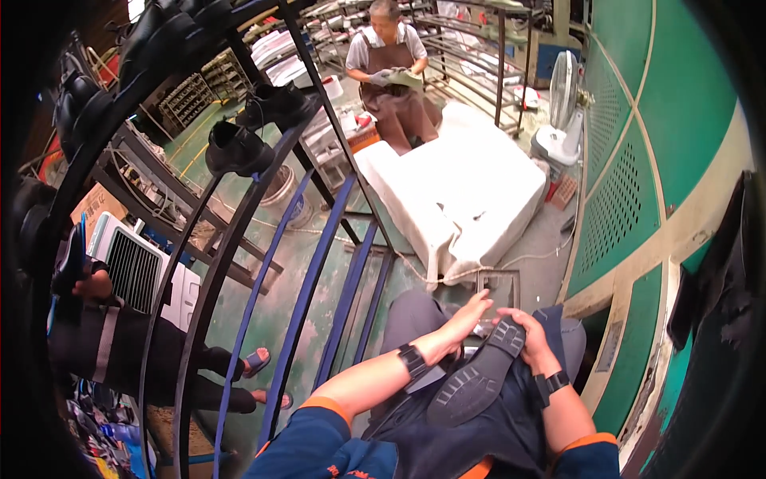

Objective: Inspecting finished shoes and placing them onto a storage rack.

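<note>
A black shoe [471, 387] lies over my lap with its ridged dark sole facing up and its heel toward the upper right. My right hand [530, 334] is wrapped round the heel end. Just left of the heel, my left hand [469, 316] has its fingers stretched forward, apart from the sole. Nothing shows in its grasp, though the underside of that hand is hidden. Dark bands circle both my wrists. Under the shoe, a dark apron [447, 447] covers my lap.
At my left stands a black metal rack [239, 231] with blue rails, bearing black shoes [238, 148]. Ahead are a white-covered block [455, 188] and a seated co-worker [391, 68]. A white fan [562, 112] stands by the green wall panels [626, 184]. Another person [152, 359] is beyond the rack.
</note>
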A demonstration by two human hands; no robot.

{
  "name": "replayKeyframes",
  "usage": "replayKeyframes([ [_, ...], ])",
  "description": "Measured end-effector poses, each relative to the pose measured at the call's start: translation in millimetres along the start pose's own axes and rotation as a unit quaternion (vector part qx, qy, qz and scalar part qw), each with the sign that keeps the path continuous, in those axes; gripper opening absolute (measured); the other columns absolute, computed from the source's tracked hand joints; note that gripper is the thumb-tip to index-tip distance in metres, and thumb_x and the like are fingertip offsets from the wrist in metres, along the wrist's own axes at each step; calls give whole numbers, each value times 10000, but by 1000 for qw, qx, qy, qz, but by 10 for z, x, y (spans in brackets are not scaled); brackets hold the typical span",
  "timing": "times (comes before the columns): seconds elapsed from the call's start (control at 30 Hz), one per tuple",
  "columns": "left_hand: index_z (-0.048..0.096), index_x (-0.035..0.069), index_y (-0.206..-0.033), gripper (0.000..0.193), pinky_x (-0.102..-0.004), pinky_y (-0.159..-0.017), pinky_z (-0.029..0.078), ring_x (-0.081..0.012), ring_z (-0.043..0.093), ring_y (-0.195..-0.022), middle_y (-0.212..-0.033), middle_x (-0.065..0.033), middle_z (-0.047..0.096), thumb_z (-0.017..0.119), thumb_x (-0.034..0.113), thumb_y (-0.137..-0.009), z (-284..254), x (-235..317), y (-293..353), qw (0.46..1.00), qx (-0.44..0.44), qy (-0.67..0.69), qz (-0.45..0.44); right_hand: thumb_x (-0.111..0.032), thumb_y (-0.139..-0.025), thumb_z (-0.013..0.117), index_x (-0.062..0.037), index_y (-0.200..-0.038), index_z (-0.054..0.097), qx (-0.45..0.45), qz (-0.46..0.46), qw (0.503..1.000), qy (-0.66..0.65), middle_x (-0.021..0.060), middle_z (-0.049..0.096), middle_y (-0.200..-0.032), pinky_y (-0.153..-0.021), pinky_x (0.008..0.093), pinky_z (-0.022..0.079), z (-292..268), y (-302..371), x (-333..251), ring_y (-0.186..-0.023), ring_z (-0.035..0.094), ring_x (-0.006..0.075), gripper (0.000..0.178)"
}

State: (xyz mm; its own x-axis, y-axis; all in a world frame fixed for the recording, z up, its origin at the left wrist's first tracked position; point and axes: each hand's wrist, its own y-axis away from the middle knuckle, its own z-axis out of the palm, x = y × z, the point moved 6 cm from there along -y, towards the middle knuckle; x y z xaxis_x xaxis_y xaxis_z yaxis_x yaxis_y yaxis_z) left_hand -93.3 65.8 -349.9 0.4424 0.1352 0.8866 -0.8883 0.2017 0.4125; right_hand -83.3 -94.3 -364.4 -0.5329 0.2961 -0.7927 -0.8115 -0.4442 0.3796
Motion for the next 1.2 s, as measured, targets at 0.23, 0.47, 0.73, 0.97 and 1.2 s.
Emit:
replayKeyframes([
  [0.23,703,33,-940,417,-296,-746,467,-132,619,-825,-902,-59,680,569,428,-937,499,-339,-492,989,-15,119,-90,-189,-845,459,102,-914,675,-2,-164,981,107,165,679,-969,-894,321,450,-168,-67,-57,-926,621,240,369],
  [0.47,708,0,-1057,355,-261,-782,499,-144,658,-865,-952,-78,703,520,287,-965,468,-319,-360,989,-49,138,21,-221,-859,519,92,-940,664,7,-266,945,189,185,685,-1045,-970,357,426,94,112,-222,-1054,622,278,355],
  [0.73,699,-19,-1080,380,-284,-907,474,-174,644,-999,-1059,-99,707,460,258,-980,483,-37,-76,990,-49,95,86,-210,-854,539,82,-950,673,14,-268,939,216,187,691,-1059,-967,354,429,297,283,-327,-1047,629,275,336],
  [0.97,700,-43,-1052,387,-324,-993,445,-225,631,-1083,-1109,-138,702,416,200,-951,517,46,-48,977,-94,23,190,-200,-819,553,66,-952,683,37,-289,924,247,154,710,-981,-908,351,466,444,465,-497,-980,655,268,325],
  [1.2,688,-44,-1069,415,-330,-990,449,-234,635,-1069,-1086,-139,706,391,230,-973,508,184,29,969,-95,-19,227,-212,-819,517,72,-929,679,15,-364,891,270,162,704,-914,-913,346,462,511,499,-567,-910,661,288,345],
])
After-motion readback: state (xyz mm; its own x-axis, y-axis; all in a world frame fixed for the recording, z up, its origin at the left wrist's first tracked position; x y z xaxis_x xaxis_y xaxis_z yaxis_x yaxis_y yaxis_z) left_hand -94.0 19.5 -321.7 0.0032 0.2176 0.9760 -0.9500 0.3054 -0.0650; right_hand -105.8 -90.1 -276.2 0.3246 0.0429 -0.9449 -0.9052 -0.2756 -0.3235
